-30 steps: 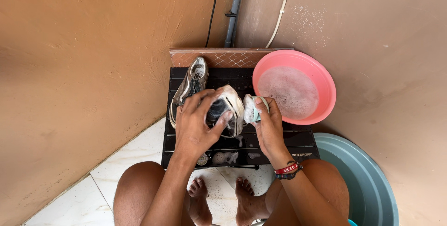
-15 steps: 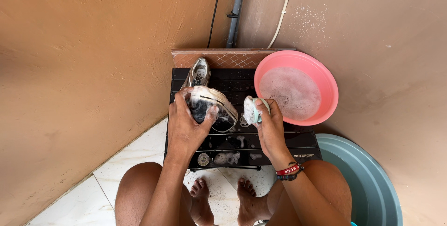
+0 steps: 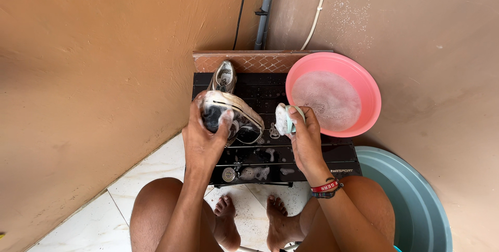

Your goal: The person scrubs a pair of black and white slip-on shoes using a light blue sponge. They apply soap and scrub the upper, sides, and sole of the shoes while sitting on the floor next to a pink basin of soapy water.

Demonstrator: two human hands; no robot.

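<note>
Left hand (image 3: 204, 138) clamped on soapy shoe (image 3: 228, 117), now tipped heel-up over black table (image 3: 291, 158); right hand (image 3: 306, 140), gripping scrub brush (image 3: 284, 119), lifted clear: scrubbing paused.

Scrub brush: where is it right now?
Head view, centre-right: the soapy brush is in the right hand, held above the black slatted table, between the sudsy shoe in the left hand and the pink basin.
</note>
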